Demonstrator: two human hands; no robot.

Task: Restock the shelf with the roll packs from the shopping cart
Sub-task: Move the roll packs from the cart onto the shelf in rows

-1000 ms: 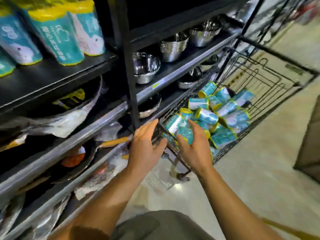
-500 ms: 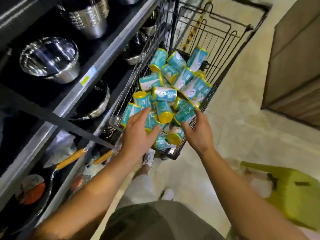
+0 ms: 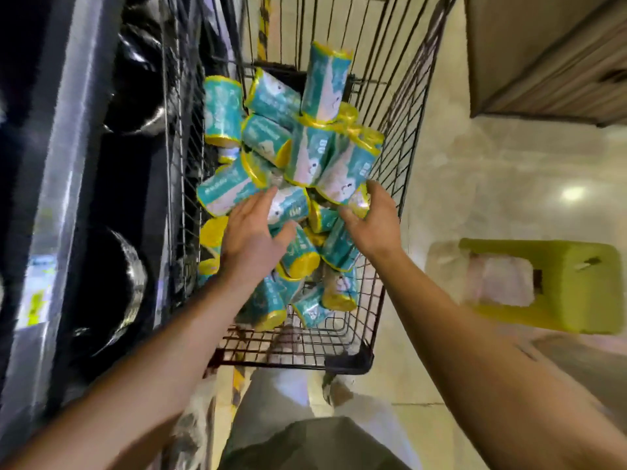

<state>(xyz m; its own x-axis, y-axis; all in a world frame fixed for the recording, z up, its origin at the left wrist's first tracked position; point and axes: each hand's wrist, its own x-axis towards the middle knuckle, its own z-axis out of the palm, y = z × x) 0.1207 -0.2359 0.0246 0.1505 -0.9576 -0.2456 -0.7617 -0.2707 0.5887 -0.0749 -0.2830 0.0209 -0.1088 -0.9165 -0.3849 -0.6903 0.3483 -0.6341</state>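
Your left hand (image 3: pixel 252 237) is spread flat over the heap of roll packs (image 3: pixel 298 164) in the shopping cart (image 3: pixel 393 106), the fingers straight and apart, touching the top of one pack but not closed on it. Your right hand (image 3: pixel 375 220) is on the right side of the heap, near the cart's right wall; its fingers bend against a pack there, yet the picture is blurred and I cannot tell if they really hold it.

The danger I see: the packs lie loose, crossing each other at many angles, some leaning on the far wall. If you pull one from the middle, the ones resting on it can slide or roll, maybe toward the near end of the cart. The wrapping looks smooth and shiny, so a flat hand may slip; a closed grip around the body of the pack is safer.

The packs are short cylinders, teal with white print and yellow ends, soft-looking. All those visible are in the cart. The shelf (image 3: pixel 64 157) stands just beside its left wall.
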